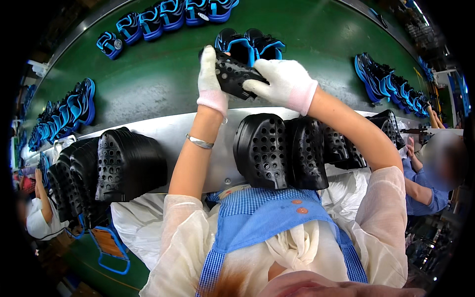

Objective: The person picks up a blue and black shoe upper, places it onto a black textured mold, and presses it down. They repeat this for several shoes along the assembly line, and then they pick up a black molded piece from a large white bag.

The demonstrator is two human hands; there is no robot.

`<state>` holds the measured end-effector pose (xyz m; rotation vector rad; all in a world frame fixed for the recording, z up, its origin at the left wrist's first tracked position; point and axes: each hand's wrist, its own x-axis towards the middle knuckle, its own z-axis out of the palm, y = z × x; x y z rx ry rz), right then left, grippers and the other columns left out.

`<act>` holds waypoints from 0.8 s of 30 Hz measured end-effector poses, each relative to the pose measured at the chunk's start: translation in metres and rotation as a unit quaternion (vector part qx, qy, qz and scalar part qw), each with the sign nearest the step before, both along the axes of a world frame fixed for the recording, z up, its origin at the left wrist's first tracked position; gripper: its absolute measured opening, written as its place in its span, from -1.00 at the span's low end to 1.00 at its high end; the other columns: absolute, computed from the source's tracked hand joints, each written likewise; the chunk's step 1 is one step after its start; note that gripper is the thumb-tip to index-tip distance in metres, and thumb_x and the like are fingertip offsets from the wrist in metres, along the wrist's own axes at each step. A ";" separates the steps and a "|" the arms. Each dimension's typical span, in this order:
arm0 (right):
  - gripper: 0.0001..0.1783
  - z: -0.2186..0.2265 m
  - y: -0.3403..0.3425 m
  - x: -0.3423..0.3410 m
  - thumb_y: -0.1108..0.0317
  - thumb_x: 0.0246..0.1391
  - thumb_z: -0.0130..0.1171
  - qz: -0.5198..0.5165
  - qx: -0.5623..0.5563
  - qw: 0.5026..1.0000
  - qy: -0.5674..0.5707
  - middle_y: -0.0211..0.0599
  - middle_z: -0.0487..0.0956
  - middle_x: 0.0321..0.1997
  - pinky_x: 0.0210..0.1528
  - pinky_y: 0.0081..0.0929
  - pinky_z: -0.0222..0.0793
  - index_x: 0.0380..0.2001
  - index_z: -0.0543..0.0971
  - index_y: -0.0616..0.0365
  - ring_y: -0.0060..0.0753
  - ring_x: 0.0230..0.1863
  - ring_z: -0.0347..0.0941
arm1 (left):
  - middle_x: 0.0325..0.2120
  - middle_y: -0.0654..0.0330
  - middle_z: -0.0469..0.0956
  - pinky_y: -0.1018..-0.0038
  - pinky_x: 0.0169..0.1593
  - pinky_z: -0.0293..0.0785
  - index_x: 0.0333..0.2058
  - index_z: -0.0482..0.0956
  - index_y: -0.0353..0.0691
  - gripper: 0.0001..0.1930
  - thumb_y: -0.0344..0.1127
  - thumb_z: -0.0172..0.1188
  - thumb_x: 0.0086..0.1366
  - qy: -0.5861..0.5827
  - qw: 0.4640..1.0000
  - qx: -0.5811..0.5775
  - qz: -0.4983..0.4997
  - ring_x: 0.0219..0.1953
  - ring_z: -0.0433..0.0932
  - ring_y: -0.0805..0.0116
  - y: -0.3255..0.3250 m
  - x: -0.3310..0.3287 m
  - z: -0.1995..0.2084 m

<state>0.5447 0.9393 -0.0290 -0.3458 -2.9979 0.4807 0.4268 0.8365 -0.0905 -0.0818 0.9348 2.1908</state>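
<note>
Up over the green belt, both of my white-gloved hands hold one black plastic shoe insert dotted with round holes. My left hand is closed on its left end, thumb upright along the edge. At its right end, my right hand pinches the insert between thumb and fingers. Just beyond sits a pair of black sneakers with bright blue linings, partly covered by the insert and my right hand. Nested stacks of similar black inserts stand below my hands, some partly behind my right forearm.
A metal ledge borders the green belt. More insert stacks stand at left. Blue-and-black sneakers line the belt at far left, far side and right. Co-workers sit at left and right.
</note>
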 end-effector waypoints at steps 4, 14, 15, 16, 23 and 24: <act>-0.52 0.004 0.030 0.001 -0.06 0.00 0.05 -0.006 0.080 0.995 -0.061 -0.05 0.53 -0.57 -0.35 -0.19 0.44 -0.58 0.49 0.22 -0.01 -0.46 0.50 | -0.19 0.19 0.51 0.41 -0.10 0.46 -0.06 0.49 -0.29 -0.52 0.04 0.00 0.31 0.233 0.951 -0.157 -0.127 -0.20 0.51 0.41 -0.007 -0.009 -0.035; -0.39 0.028 0.080 -0.041 -0.15 -0.10 0.11 -0.048 0.028 0.965 -0.256 0.02 0.50 -0.61 -0.38 -0.32 0.40 -0.52 0.59 0.33 -0.14 -0.56 0.45 | -0.18 0.03 0.46 0.23 -0.10 0.43 -0.14 0.47 -0.15 -0.70 -0.23 0.18 0.14 0.662 0.659 -0.336 -0.118 -0.15 0.46 -0.05 0.014 0.016 -0.067; -0.38 0.031 0.081 -0.044 -0.16 -0.11 0.11 -0.053 0.039 0.959 -0.276 0.03 0.51 -0.59 -0.35 -0.32 0.42 -0.51 0.60 0.34 -0.12 -0.54 0.46 | -0.20 0.03 0.46 0.22 -0.11 0.43 -0.15 0.48 -0.15 -0.70 -0.23 0.19 0.14 0.659 0.667 -0.328 -0.118 -0.17 0.46 -0.05 0.015 0.020 -0.069; -0.37 0.032 0.081 -0.047 -0.17 -0.12 0.10 -0.058 0.051 0.952 -0.296 0.04 0.52 -0.57 -0.33 -0.32 0.43 -0.51 0.60 0.34 -0.11 -0.52 0.48 | -0.22 0.03 0.46 0.22 -0.13 0.44 -0.16 0.49 -0.15 -0.71 -0.23 0.19 0.13 0.656 0.674 -0.320 -0.118 -0.19 0.47 -0.05 0.017 0.025 -0.071; -0.45 0.014 0.051 -0.075 -0.12 -0.10 0.01 -0.043 0.105 0.955 -0.276 0.06 0.58 -0.44 -0.17 -0.25 0.45 -0.48 0.64 0.22 0.01 -0.32 0.54 | -0.33 0.11 0.50 0.25 -0.24 0.47 -0.28 0.55 -0.15 -0.81 -0.23 0.19 0.14 0.654 0.689 -0.305 -0.064 -0.31 0.52 0.02 0.011 0.032 -0.075; -0.47 0.002 0.050 -0.078 -0.09 -0.08 -0.01 -0.053 0.113 0.955 -0.271 0.03 0.59 -0.44 -0.19 -0.24 0.46 -0.48 0.64 0.20 0.01 -0.33 0.54 | -0.32 0.12 0.50 0.26 -0.25 0.47 -0.28 0.55 -0.15 -0.81 -0.23 0.19 0.14 0.660 0.685 -0.303 -0.065 -0.32 0.52 0.03 0.010 0.031 -0.076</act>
